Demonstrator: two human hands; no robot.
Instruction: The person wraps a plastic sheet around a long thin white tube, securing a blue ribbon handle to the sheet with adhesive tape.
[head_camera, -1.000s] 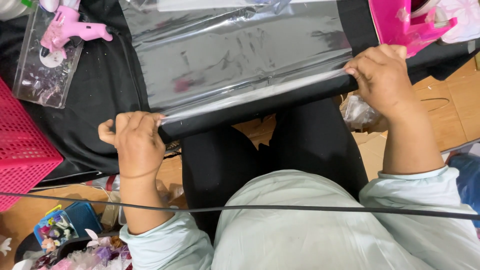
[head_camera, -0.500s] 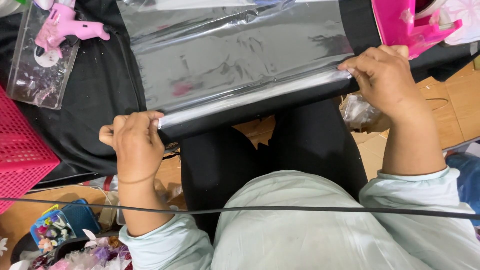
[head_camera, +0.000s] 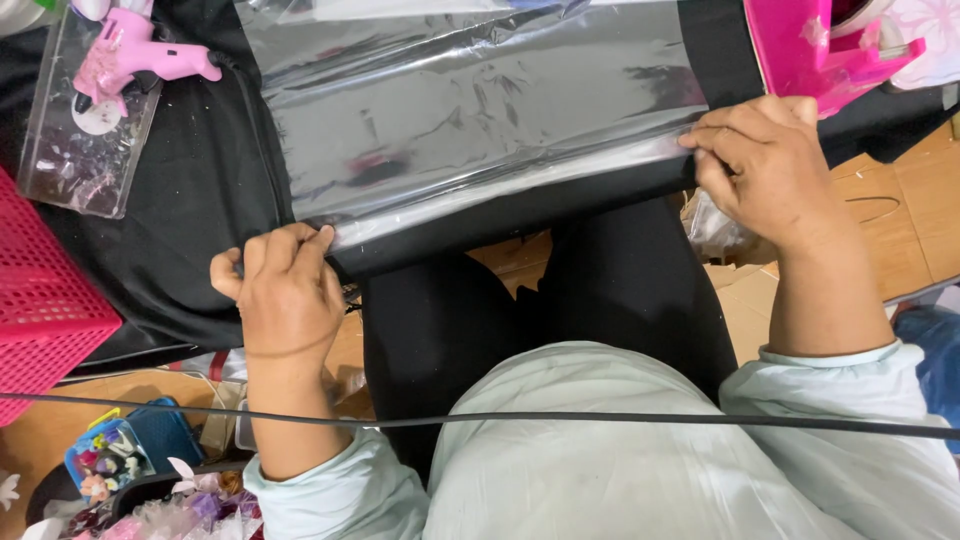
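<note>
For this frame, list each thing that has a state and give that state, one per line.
Clear film sheet: spread flat over the black cloth, wrinkled, near edge pinched at both corners.
Left hand: closed on the film's near left corner.
Right hand: closed on the near right corner.
Pink glue gun: lying on a clear tray, untouched.

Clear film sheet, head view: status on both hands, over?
Left hand and right hand both pinch the near edge of the clear film sheet. Sheet lies flat on black cloth. Pink glue gun lies clear, far left.
</note>
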